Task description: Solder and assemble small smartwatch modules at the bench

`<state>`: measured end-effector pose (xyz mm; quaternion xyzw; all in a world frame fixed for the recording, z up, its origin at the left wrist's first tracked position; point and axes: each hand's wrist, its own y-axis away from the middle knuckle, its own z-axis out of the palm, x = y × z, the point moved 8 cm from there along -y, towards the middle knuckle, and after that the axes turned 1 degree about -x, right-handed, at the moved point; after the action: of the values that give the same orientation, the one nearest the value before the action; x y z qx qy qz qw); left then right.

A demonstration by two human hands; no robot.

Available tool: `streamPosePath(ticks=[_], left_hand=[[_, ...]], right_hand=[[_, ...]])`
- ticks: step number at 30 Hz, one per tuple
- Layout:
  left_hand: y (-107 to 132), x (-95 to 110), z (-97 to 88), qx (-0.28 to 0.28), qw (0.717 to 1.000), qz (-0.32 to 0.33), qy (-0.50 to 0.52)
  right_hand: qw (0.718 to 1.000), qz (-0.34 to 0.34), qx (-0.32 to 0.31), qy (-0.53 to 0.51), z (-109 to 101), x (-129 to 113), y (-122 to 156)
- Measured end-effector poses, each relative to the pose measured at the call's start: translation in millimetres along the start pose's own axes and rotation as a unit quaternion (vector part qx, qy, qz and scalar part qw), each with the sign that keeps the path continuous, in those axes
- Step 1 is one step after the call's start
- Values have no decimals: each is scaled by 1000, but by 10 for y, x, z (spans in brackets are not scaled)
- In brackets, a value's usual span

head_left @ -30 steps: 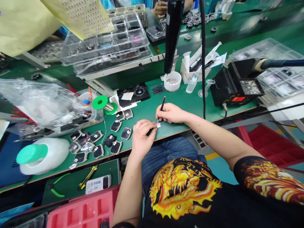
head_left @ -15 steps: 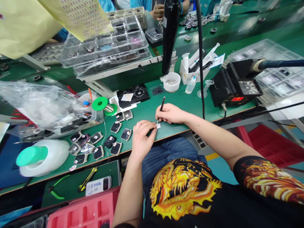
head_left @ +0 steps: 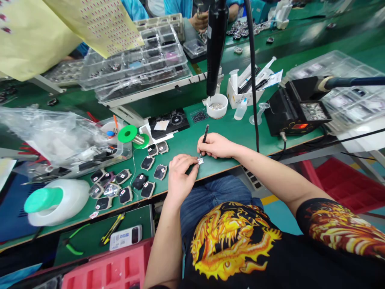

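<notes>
My right hand [head_left: 217, 145] is closed around black tweezers [head_left: 204, 139] whose tip touches a small white sticker piece [head_left: 200, 161] lying near the front edge of the green bench [head_left: 240, 130]. My left hand [head_left: 179, 172] is curled with its fingertips pinching that same small piece from the left. To the left lie several dark rounded parts [head_left: 143, 176] with small labels on them.
A black electric screwdriver [head_left: 215, 44] hangs above a white cup [head_left: 217, 106]. A black soldering station [head_left: 296, 110] stands at the right. Clear trays [head_left: 135, 64], a green-capped bottle [head_left: 54, 202], a plastic bag [head_left: 51, 134] and a green spool [head_left: 128, 133] sit left. Another person's hands [head_left: 202, 18] work far back.
Both hands stay almost in place on the small piece; the view has shifted slightly downward.
</notes>
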<state>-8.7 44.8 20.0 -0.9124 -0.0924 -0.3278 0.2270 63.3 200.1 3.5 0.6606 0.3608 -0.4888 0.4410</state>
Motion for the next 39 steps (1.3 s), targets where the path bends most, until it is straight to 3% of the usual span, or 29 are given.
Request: streamPosePath(ticks=[18, 25, 29, 34, 39], left_hand=[[17, 42, 51, -18, 998, 38, -50], [105, 210, 72, -21, 993, 73, -86], [107, 206, 146, 7, 990, 97, -104], [68, 210, 186, 44, 982, 116, -145], [115, 263, 223, 84, 967, 135, -198]], right_hand=[[1000, -3, 2, 19, -13, -7, 12], [999, -25, -4, 37, 17, -19, 85], [999, -25, 39, 18, -58, 115, 24], [987, -28, 142, -63, -314, 211, -76], [984, -49, 151, -79, -360, 211, -61]])
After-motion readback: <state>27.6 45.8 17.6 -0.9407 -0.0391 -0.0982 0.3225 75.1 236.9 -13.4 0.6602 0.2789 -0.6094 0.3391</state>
